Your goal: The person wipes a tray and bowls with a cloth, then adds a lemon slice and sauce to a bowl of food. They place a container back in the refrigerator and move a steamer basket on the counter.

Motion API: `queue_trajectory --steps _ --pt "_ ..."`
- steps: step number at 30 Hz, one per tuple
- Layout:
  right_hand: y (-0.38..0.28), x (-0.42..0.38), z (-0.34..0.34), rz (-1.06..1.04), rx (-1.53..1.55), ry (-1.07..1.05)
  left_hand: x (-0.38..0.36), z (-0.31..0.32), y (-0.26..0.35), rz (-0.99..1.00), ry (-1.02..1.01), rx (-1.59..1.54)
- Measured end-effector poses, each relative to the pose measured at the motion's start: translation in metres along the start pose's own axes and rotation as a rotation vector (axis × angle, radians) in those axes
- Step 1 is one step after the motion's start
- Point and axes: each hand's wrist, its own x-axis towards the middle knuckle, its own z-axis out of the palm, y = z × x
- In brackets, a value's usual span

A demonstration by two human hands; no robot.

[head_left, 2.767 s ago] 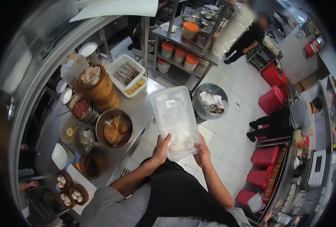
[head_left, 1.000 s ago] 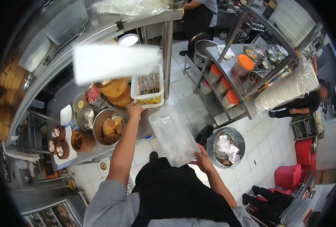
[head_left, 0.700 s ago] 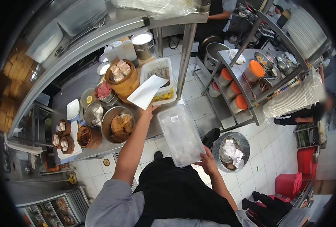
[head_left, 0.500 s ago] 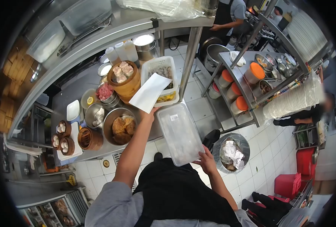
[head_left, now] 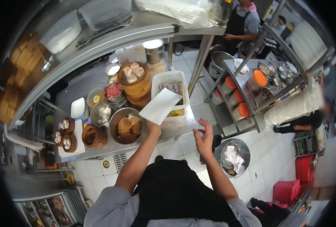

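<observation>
A white sheet [head_left: 160, 105], perhaps paper, is in my left hand [head_left: 155, 128], whose fingers are mostly hidden beneath it. The sheet overlaps the front of a white perforated container [head_left: 186, 99] with greyish and yellow food inside. My right hand [head_left: 204, 140] is raised beyond the table's right edge, fingers apart and nothing in them. Left of the sheet stand a bamboo steamer [head_left: 135, 86] topped with dumplings and a metal bowl of brown food [head_left: 128, 127].
Small steamers [head_left: 69, 143] sit on a white board at the table's left. A metal post [head_left: 200, 60] rises behind the container. To the right are a shelf with orange-lidded tubs [head_left: 257, 79] and a bin [head_left: 233, 157]. Other people stand farther back.
The clear plastic container that was at my right hand is no longer seen. My right hand has opened and moved up. The view has shifted, with the table now lower and farther right.
</observation>
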Motion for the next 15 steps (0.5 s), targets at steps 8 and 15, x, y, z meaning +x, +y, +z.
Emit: queue_trajectory --steps 8,15 --pt "-0.110 0.067 0.050 -0.712 -0.457 -0.368 0.018 -0.011 -0.027 0.276 -0.130 0.149" --pt "-0.107 0.094 0.066 -0.747 -0.155 -0.312 -0.093 -0.052 0.037 -0.108 -0.240 0.115"
